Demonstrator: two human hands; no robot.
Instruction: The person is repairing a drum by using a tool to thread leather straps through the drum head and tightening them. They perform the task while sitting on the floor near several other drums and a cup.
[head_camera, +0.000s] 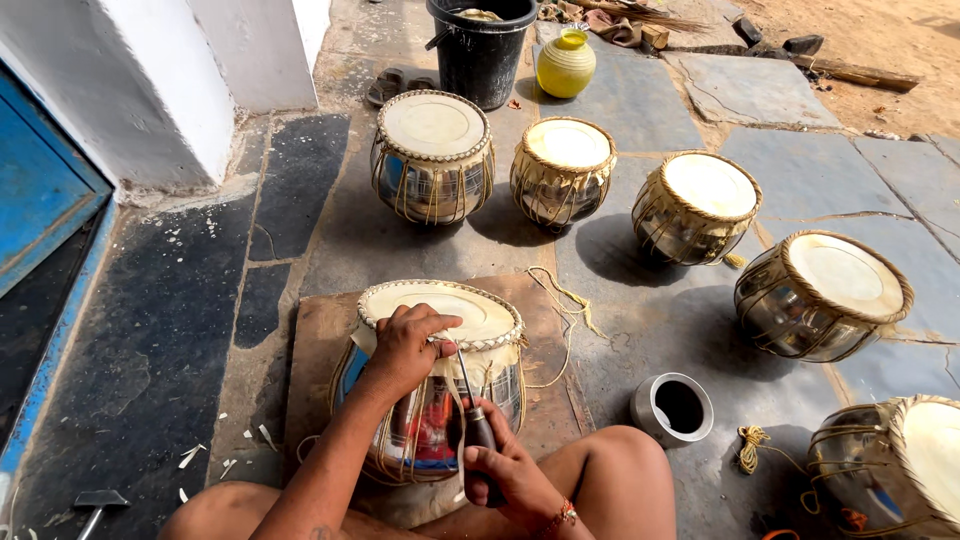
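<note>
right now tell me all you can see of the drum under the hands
The drum is a shiny metal bowl with a pale skin head, braided rim and tan lacing down its sides. It stands upright on a wooden board. The left hand grips its rim; the right hand works an awl into the lacing.

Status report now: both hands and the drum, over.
Left hand grips rim of shiny metal drum with pale skin head. Right hand holds dark-handled pointed tool at lacing. Small metal cup beside, apart.

Packages: none in view.
Labels: none in view.
Signs: none on the white wall (150, 90) or blue door (40, 190).
Screens: none in view.
</note>
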